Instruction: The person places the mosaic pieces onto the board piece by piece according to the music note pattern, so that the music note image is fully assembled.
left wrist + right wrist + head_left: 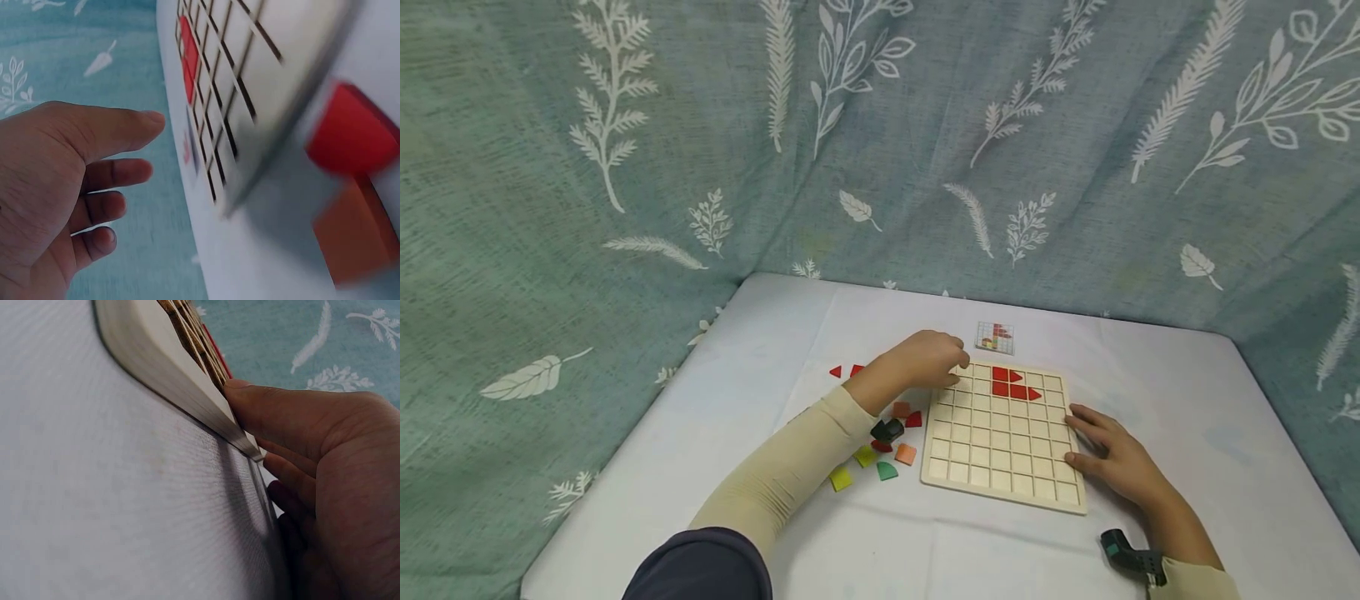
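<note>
A wooden grid board (972,454) lies on the table. Red tiles (1009,390), squares and triangles, fill two short rows in its upper part. My left hand (927,360) hovers by the board's upper left corner. Its thumb (128,130) is stretched out, the other fingers are loosely bent, and no tile shows between them. At the board's right edge rests my right hand (1112,458), thumb and fingers spread apart. In the right wrist view the thumb (275,412) touches the board's rim (187,394), with the fingers low along its side.
Just beyond the board lies a small pattern card (995,337). Loose tiles are scattered left of the board, among them an orange square (906,454), a green piece (887,471) and a yellow square (841,477). My left forearm passes over this area. A leaf-patterned curtain (880,208) surrounds the table.
</note>
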